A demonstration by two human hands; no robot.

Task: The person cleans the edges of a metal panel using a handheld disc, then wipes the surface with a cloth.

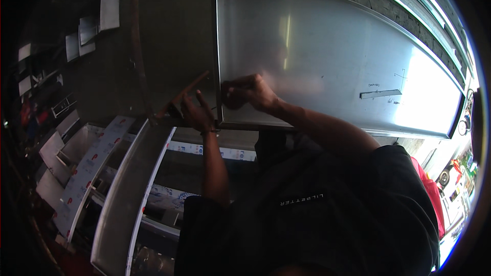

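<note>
Your black T-shirt (307, 214) is nearest; the rimmed sheet-metal panel (327, 41) stretches ahead and rightward.
Your left hand (198, 114) spreads loosely by the brown bar (196, 83); your right hand (260, 93) curls over the panel's left end, any grip impossible to tell. Best brace the rim (215, 46) first.

Dim left side, bright right, white glare on metal panel (332, 36), fisheye-bent edges, black corners
</note>
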